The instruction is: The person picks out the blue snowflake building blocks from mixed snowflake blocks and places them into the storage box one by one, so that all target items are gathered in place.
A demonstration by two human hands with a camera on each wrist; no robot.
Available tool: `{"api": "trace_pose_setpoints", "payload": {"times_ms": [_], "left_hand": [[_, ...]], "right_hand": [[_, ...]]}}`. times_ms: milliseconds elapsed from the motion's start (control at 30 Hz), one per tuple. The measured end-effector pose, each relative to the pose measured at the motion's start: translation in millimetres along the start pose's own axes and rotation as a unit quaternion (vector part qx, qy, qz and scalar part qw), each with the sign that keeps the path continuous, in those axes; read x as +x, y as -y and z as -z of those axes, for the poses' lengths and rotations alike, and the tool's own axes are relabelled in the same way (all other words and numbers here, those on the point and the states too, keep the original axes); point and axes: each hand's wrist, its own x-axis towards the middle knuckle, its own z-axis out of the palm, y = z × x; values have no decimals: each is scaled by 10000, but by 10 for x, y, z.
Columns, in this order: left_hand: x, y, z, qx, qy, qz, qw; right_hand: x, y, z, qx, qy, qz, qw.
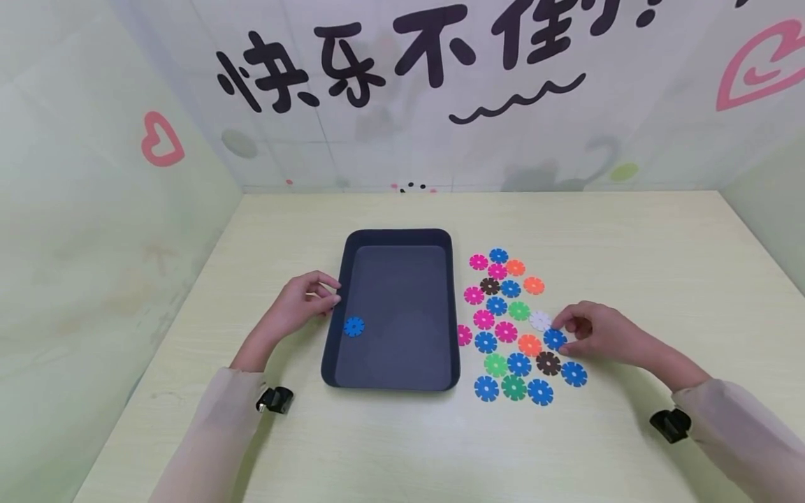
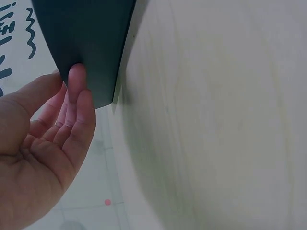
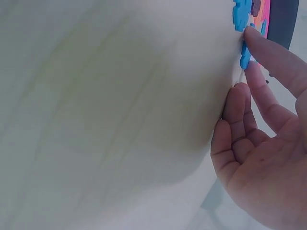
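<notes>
A dark rectangular tray [image 1: 393,377] lies on the table, with one blue snowflake disc [image 1: 354,326] inside near its left wall. My left hand [image 1: 307,300] is at the outer left side of that tray; in the left wrist view its fingertips [image 2: 77,76] touch the dark wall. To the right of the tray, my right hand [image 1: 597,332] pinches a blue snowflake disc [image 1: 555,339] between thumb and index finger at the right edge of the spread discs. The right wrist view shows this disc [image 3: 245,56] edge-on between the two fingertips, the other fingers curled below.
Several notched discs in pink, blue, orange, green, brown and white lie flat beside the tray, among them a white disc [image 1: 539,321], a brown disc [image 1: 548,363] and a dark green disc [image 1: 513,387]. A printed wall [image 1: 402,154] stands behind the table.
</notes>
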Motion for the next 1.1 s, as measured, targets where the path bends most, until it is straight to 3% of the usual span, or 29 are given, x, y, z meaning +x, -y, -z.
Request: {"api": "trace_pose_setpoints", "payload": {"times_ms": [733,1100], "left_hand": [[-11,2,-6,0,-12,-25,10000],[-14,0,-9,-12,-12,-31,10000]], "right_hand": [[-6,14,-3,315,119,143,9993],[-22,-4,32,362,-48,263,9990]]}}
